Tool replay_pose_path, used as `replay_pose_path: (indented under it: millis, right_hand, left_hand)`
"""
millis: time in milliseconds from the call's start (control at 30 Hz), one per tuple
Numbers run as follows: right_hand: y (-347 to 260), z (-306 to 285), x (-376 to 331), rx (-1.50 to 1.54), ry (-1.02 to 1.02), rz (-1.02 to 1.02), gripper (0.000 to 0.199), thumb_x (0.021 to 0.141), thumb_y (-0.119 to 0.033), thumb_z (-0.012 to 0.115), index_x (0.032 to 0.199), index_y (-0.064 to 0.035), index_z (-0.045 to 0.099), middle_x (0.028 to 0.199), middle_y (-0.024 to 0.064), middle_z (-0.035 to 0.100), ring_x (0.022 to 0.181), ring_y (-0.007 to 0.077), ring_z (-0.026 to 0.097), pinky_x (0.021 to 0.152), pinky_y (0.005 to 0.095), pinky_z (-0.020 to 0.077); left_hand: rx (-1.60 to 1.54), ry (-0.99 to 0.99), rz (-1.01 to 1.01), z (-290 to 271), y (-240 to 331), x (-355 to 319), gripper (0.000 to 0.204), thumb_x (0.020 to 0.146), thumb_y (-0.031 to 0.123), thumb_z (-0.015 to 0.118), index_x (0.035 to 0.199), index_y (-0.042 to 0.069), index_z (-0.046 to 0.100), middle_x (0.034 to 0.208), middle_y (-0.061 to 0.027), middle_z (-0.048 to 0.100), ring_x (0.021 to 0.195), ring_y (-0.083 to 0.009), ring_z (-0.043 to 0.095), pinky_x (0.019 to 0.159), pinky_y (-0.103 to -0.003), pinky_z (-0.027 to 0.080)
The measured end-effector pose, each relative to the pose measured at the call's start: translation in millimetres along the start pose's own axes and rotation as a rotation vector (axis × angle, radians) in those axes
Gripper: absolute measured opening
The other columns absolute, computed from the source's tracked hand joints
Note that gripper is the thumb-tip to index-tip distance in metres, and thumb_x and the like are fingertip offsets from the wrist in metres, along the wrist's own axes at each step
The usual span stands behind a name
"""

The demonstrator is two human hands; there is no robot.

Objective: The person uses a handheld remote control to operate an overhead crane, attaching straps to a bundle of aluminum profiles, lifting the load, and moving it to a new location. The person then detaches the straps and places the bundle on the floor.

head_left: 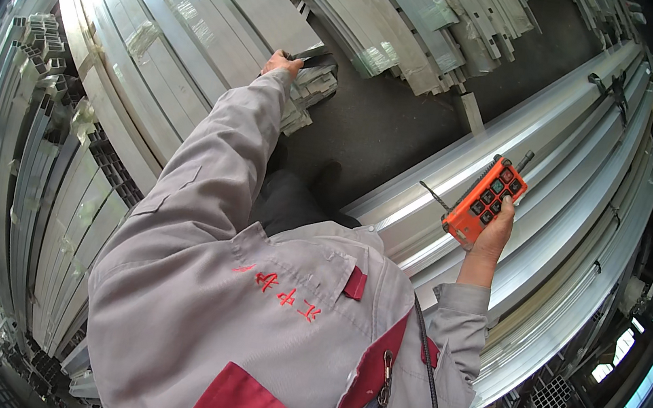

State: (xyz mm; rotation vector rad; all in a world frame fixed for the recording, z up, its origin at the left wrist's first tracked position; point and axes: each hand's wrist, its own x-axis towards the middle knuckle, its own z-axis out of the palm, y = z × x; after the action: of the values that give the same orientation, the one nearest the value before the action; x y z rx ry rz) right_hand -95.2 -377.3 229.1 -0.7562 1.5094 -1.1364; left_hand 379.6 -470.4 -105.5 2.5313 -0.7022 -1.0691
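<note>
In my right hand (492, 239) is an orange remote control (485, 203) with two rows of dark buttons and a stubby black antenna. The thumb lies over its lower buttons, and the fingers behind it are mostly hidden. My left arm stretches far forward. At the end of a stack of long silvery metal profiles (201, 34), my left hand (281, 64) has its fingers curled at a black strap (315, 61). This strap, seen only in part, lies against the profile ends (314, 88).
On my right runs a long bundle of shiny metal profiles (565, 184), with black ties (619, 95) near its far end. More taped profiles (421, 32) lie ahead. Racked hollow tubes (44, 47) stand at the left. Dark floor (389, 122) shows between the stacks.
</note>
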Motion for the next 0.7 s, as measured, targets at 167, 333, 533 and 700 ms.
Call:
replay_pose_path:
  millis: [167, 333, 533, 700]
  right_hand:
    - [74.6, -25.6, -35.3, -0.084, 0.084, 0.168, 0.041, 0.100, -0.034, 0.052, 0.123, -0.0013, 0.063, 0.099, 0.0060, 0.071, 0.083, 0.0144, 0.070, 0.074, 0.0296, 0.0587]
    - [126.3, -49.5, -62.5, -0.042, 0.062, 0.251, 0.042, 0.099, -0.034, 0.056, 0.125, -0.0014, 0.063, 0.101, 0.0037, 0.069, 0.083, 0.0110, 0.067, 0.076, 0.0261, 0.0562]
    - [161.2, -97.1, -79.0, -0.108, 0.309, 0.284, 0.040, 0.098, -0.036, 0.058, 0.117, -0.0017, 0.064, 0.098, 0.0023, 0.068, 0.083, 0.0101, 0.064, 0.072, 0.0266, 0.0544]
    - [169.7, -149.6, -90.7, -0.069, 0.554, 0.344, 0.036, 0.098, -0.036, 0.057, 0.108, -0.0032, 0.067, 0.090, 0.0020, 0.069, 0.075, 0.0118, 0.066, 0.069, 0.0283, 0.0549]
  left_hand:
    - [-0.037, 0.013, -0.023, -2.2, 0.9, -3.6, 0.054, 0.076, 0.043, 0.077, 0.121, 0.015, 0.069, 0.120, -0.0096, 0.072, 0.120, -0.0294, 0.065, 0.106, -0.041, 0.045]
    - [-0.004, 0.011, 0.038, 1.1, -6.3, 7.7, 0.055, 0.074, 0.041, 0.077, 0.121, 0.012, 0.069, 0.118, -0.0125, 0.073, 0.116, -0.0290, 0.067, 0.098, -0.039, 0.050]
    - [-0.006, 0.037, 0.042, 8.3, -20.8, 34.9, 0.054, 0.070, 0.041, 0.080, 0.109, 0.006, 0.070, 0.101, -0.0121, 0.074, 0.097, -0.0258, 0.070, 0.085, -0.038, 0.053]
    - [0.007, 0.069, 0.126, 15.4, -52.3, 80.3, 0.062, 0.068, 0.042, 0.081, 0.116, 0.005, 0.071, 0.102, -0.0141, 0.073, 0.098, -0.0270, 0.069, 0.090, -0.038, 0.051]
